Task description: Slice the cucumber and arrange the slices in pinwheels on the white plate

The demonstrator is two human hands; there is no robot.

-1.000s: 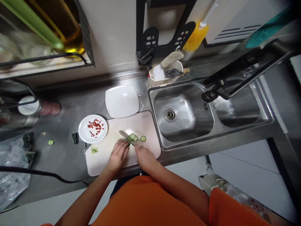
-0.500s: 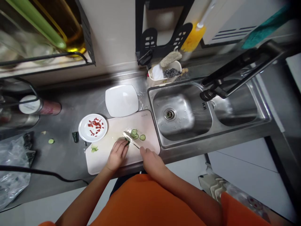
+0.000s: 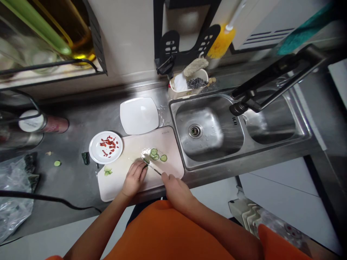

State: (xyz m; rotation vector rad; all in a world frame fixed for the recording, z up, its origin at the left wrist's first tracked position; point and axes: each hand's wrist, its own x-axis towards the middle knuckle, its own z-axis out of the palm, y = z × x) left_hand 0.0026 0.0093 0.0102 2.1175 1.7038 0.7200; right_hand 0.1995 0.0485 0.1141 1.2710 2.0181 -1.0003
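R hand (image 3: pixel 176 190) grips slim metal knife (image 3: pixel 154 169) — L hand (image 3: pixel 134 177) holds cuke (image 3: pixel 146 165) — rnd slices (image 3: pixel 154 152) nr.

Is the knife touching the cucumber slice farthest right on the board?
Apart. The head view shows bare cutting board between the knife and that cucumber slice.

A steel double sink (image 3: pixel 214 126) is set into the metal counter (image 3: pixel 84 112), with a black tap (image 3: pixel 271 79) reaching over it. Just behind the left basin stands a cream caddy (image 3: pixel 180 94) holding a steel scourer (image 3: pixel 196 83). Above hang a yellow brush (image 3: pixel 222 42) and a teal cloth (image 3: pixel 300 30), which is blurred. At far left, a pinkish can (image 3: pixel 56 124) with a white lid lies below a black rack (image 3: pixel 98 43); nearer, a clear plastic bag (image 3: pixel 15 196) sits under a dark cord (image 3: pixel 48 199).
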